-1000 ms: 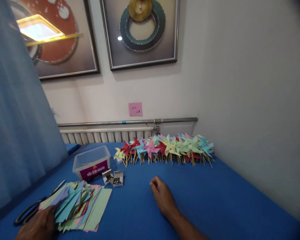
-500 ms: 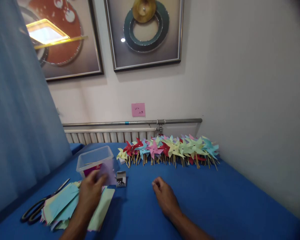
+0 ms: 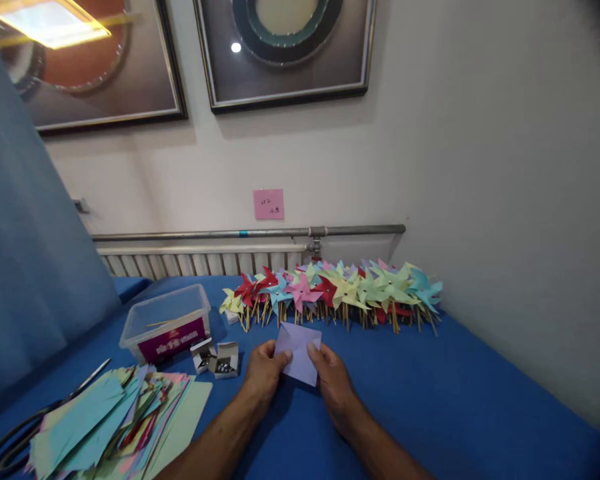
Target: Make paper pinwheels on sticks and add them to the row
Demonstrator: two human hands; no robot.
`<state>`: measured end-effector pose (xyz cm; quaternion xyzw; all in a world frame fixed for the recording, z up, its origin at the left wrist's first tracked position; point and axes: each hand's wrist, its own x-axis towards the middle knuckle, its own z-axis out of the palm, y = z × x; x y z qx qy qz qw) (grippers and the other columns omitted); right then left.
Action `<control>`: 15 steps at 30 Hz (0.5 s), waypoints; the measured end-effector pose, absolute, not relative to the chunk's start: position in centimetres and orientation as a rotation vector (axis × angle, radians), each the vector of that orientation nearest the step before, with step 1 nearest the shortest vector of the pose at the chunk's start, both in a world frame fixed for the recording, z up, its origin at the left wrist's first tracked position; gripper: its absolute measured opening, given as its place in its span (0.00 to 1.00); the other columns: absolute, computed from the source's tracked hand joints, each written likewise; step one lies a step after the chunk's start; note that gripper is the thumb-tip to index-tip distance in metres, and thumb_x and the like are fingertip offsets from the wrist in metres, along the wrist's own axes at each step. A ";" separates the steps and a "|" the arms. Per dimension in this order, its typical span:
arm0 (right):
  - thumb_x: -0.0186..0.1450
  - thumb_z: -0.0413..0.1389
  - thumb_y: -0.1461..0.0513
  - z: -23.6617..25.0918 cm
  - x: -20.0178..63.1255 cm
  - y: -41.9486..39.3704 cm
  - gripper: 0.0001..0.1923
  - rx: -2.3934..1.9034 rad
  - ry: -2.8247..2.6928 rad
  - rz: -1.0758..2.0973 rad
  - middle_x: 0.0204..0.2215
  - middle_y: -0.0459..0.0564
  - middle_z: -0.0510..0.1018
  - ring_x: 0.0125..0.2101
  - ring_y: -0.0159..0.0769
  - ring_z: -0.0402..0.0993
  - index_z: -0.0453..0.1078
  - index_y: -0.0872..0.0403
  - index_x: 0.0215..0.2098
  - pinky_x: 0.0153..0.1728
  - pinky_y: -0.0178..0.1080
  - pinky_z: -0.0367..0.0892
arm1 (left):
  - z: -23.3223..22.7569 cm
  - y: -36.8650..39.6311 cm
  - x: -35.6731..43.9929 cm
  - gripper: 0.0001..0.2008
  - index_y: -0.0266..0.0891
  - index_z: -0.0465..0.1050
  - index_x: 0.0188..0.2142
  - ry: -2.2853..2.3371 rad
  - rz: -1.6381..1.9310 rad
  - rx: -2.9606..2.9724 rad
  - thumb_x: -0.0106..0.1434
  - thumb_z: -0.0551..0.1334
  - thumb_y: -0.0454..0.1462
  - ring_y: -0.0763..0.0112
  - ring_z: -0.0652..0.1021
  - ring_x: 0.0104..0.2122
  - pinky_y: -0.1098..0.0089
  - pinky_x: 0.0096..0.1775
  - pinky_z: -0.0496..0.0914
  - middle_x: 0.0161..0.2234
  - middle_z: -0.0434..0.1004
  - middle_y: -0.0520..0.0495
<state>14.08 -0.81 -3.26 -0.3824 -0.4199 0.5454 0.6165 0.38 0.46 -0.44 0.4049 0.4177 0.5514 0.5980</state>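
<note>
A square of purple paper [image 3: 301, 352] is held between my two hands above the blue cover. My left hand [image 3: 266, 368] pinches its left edge, thumb on top. On the right edge, the thumb of my right hand [image 3: 331, 378] presses near the upper corner, and the fingers are hidden behind the sheet. Left of my left hand stand two small open boxes [image 3: 226, 360] with shiny metal pins inside. Beyond the paper lie rows of paper pinwheels [image 3: 347, 292] in several colours, on thin wooden sticks.
A clear plastic tub [image 3: 165, 320] with a few sticks stands at the left. In front of it is a pile of coloured paper [image 3: 95, 420], beside black-handled scissors [image 3: 30, 427]. A blue curtain [image 3: 25, 233] hangs at the left; a radiator [image 3: 200, 261] runs along the wall.
My left hand has carried the purple paper from over the paper pile to the middle. My right hand now grips its other edge. The view has tilted down and moved slightly right.
</note>
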 end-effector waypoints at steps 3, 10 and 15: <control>0.53 0.69 0.45 -3.4 13.7 -0.5 0.26 -0.902 -0.921 1.308 0.30 0.49 0.85 0.32 0.45 0.80 0.78 0.54 0.41 0.37 0.42 0.72 | -0.9 0.1 0.4 0.23 0.32 0.78 0.31 0.952 1.269 0.888 0.38 0.78 0.43 0.70 0.76 0.22 0.70 0.30 0.70 0.25 0.81 0.46; 0.53 0.71 0.49 -3.0 13.8 -0.9 0.22 -0.862 -0.827 1.353 0.28 0.47 0.84 0.34 0.46 0.80 0.78 0.53 0.39 0.35 0.42 0.73 | -0.9 0.2 0.4 0.21 0.33 0.78 0.28 0.918 1.318 0.843 0.38 0.78 0.44 0.71 0.75 0.22 0.71 0.29 0.69 0.24 0.81 0.46; 0.55 0.70 0.50 -1.4 13.7 -1.7 0.23 -0.779 -0.806 1.449 0.34 0.51 0.86 0.39 0.48 0.81 0.78 0.53 0.43 0.41 0.45 0.73 | -0.6 0.1 0.4 0.21 0.32 0.78 0.29 0.935 1.331 0.837 0.38 0.78 0.43 0.70 0.76 0.23 0.70 0.30 0.70 0.24 0.81 0.45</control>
